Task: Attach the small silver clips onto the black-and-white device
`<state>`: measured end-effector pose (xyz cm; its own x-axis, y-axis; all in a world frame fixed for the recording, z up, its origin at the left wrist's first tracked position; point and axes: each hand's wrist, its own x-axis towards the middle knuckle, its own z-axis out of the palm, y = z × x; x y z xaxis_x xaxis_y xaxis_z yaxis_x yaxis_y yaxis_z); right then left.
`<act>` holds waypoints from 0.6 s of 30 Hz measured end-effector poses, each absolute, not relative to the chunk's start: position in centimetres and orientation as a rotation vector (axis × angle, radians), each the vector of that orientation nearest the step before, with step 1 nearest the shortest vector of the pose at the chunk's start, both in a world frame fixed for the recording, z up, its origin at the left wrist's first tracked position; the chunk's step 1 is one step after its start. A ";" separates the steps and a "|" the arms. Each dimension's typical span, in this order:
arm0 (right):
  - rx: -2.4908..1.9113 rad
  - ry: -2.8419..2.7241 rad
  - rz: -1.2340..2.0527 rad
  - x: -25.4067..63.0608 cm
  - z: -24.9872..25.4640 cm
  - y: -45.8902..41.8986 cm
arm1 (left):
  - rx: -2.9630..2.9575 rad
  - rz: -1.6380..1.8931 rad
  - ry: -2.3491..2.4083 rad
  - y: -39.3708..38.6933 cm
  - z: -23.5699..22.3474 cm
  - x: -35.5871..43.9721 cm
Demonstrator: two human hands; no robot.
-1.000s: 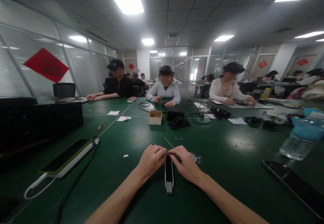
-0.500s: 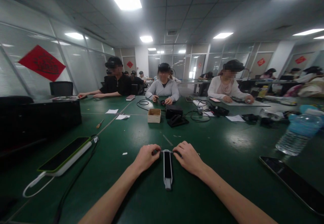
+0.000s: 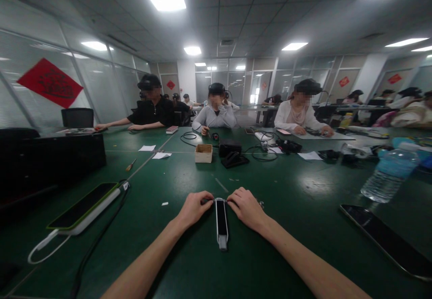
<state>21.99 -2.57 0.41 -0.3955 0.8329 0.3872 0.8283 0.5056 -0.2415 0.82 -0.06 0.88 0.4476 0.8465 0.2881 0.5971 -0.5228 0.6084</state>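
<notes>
A narrow device (image 3: 221, 220) with a black face, a white rim and a grey block at its near end lies lengthwise on the green table. Its kind is not clear. On its far left corner, my left hand (image 3: 196, 209) is closed, thumb and fingertips pinched together. My right hand (image 3: 246, 209) pinches in the same way at the far right corner. Whatever is between the fingertips is too small to make out. Just beyond my right hand a tiny shiny metal piece (image 3: 261, 205) is partly hidden by it.
To the left, a green-edged phone (image 3: 83, 204) lies by a white cable and a black cord (image 3: 101, 233). A dark phone (image 3: 384, 240) and a water bottle (image 3: 388, 175) are at right. Ahead are a small box (image 3: 203, 154), a screwdriver (image 3: 131, 165) and several people.
My view has shifted slightly. My right hand's fingertips sit a little closer to the device. Across the table, a person has raised one hand to the head.
</notes>
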 end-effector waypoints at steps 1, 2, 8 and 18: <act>-1.366 -2.294 0.016 22.0 0.5 -2.6 | 2.282 0.804 1.213 -0.1 0.9 0.8; -1.370 -2.298 0.018 21.9 0.5 -2.6 | 2.285 0.806 1.213 0.0 0.9 0.8; -1.384 -2.309 0.025 22.0 0.8 -2.7 | 2.313 0.776 1.226 -0.1 0.9 0.8; -1.353 -2.359 -0.023 22.9 1.3 -2.5 | 2.300 0.745 1.258 -0.4 1.5 1.0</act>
<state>22.91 -2.45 1.32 -0.4391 0.8217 0.3633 0.8286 0.5267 -0.1897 1.04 -0.44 1.53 0.4486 0.8566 0.2550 0.6354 -0.5064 0.5830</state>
